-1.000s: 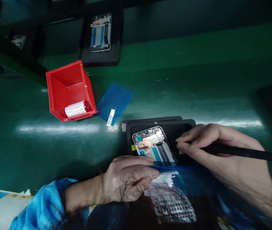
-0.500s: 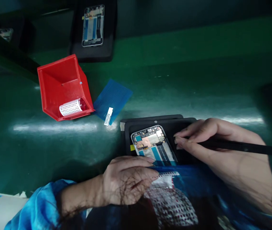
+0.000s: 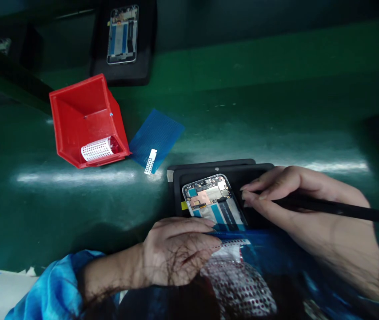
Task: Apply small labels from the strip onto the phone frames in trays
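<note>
— While my head is bent over the green tabletop [image 3: 242, 111], what do you want to know first?

— Start at the far left. What sits there?

— A red bin [image 3: 85, 120] lies tipped on its side, with a white perforated roll [image 3: 95, 149] in its mouth. Just beside it to the right lies a blue film sheet [image 3: 157, 133], and a small white perforated strip [image 3: 150, 161] rests on its near edge. Farther back, a second opened phone [image 3: 121, 34] lies in its own dark tray [image 3: 122, 71].

— And your left hand?

— My left hand [image 3: 179, 253] is curled low, with its fingers closed down on the top edge of a perforated sheet [image 3: 239, 284] that spreads toward me. The fingertips rest just at the near end of the opened phone [image 3: 213, 200].

— Where exactly is that phone?

— It lies face down in a black tray [image 3: 239, 171], directly in front of me, between my two hands. Its back is off, so the copper shield and blue strips show.

— And the right?

— My right hand [image 3: 305, 209] pinches a thin black tool [image 3: 342, 207] like a pen, with thumb and fingers closed round it. The fingertips sit at the phone's right edge, over the tray. The tool's tip is hidden under my fingers, so I cannot tell whether it touches the phone.
</note>
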The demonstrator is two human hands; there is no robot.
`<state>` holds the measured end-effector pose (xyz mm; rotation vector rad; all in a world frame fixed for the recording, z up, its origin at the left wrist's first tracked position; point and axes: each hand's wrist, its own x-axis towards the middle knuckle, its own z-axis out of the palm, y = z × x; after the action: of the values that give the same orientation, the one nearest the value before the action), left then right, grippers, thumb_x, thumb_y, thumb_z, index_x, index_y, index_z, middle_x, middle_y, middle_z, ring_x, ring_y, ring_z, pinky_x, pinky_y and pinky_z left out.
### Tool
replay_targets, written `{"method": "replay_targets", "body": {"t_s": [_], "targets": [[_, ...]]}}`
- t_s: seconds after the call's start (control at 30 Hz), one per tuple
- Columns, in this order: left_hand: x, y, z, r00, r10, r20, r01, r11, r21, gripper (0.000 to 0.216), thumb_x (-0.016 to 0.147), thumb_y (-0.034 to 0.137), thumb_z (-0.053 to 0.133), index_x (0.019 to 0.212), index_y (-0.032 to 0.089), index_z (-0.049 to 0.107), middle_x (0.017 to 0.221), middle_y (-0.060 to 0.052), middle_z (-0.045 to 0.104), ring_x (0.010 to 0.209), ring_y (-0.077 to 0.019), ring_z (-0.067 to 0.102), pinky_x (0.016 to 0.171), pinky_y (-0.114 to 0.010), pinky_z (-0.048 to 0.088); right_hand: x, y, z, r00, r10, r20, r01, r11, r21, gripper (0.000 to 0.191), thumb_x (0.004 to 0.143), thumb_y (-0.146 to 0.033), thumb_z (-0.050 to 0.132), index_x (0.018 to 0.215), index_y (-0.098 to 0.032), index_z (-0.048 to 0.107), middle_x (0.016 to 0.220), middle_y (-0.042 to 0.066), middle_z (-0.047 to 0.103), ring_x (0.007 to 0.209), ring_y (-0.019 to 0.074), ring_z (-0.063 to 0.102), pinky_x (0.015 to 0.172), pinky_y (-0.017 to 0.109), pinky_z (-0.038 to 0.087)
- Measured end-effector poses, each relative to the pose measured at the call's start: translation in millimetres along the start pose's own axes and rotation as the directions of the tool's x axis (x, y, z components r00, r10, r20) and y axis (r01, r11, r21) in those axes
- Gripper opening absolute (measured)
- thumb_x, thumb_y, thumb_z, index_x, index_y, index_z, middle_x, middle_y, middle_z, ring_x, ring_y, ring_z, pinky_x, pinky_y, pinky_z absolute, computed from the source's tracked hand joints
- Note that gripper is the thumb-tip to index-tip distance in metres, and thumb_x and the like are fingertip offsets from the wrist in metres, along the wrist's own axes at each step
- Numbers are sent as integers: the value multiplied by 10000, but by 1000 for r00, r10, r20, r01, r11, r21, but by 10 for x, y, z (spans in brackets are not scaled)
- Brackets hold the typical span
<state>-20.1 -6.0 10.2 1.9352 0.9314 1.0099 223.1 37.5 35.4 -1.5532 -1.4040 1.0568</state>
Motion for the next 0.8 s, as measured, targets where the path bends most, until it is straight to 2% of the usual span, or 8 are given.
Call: {"method": "replay_targets", "body": {"t_s": [0.13, 0.3, 0.53, 0.7, 0.8], "targets": [[-12, -1, 3, 1000, -15, 6, 15, 1000, -6, 85, 954, 145, 778, 1026, 179, 809, 993, -121, 950, 899, -234, 929, 892, -251, 743, -27, 53, -15, 997, -72, 24, 73, 997, -33, 282, 852, -189, 849, 681, -323, 670, 793, -66, 816, 770, 152, 809, 702, 263, 642], [-8, 0, 4, 1000, -30, -4, 30, 999, -23, 102, 939, 154, 801, 1032, 196, 799, 1006, -105, 951, 898, -226, 930, 897, -232, 733, -20, 64, -8, 987, -155, 31, 157, 984, -80, 289, 854, -242, 855, 663, -323, 653, 793, -68, 815, 727, 165, 798, 650, 284, 616], [14, 9, 5, 1000, -8, -10, 8, 1000, -28, 64, 932, 122, 804, 991, 132, 825, 966, -139, 945, 906, -231, 930, 943, -209, 710, -45, 46, -21, 992, -122, 17, 122, 990, -66, 296, 843, -245, 860, 644, -322, 655, 774, -43, 811, 709, 195, 790, 641, 320, 619], [-13, -15, -5, 1000, 5, 12, -4, 1000, -19, 86, 957, 179, 796, 1035, 160, 827, 1009, -114, 947, 914, -239, 930, 925, -236, 732, -22, 35, -4, 998, -57, -24, 57, 998, -1, 304, 816, -268, 905, 640, -318, 662, 797, -40, 818, 737, 182, 784, 672, 311, 627], [-34, -22, 3, 1000, -5, 5, 5, 999, -36, 101, 961, 155, 773, 1042, 173, 831, 1033, -105, 946, 929, -248, 930, 903, -267, 750, 25, 19, -3, 1000, -1, -25, 2, 1000, 23, 292, 798, -261, 921, 661, -313, 669, 795, -40, 810, 721, 178, 780, 656, 305, 636]]}}
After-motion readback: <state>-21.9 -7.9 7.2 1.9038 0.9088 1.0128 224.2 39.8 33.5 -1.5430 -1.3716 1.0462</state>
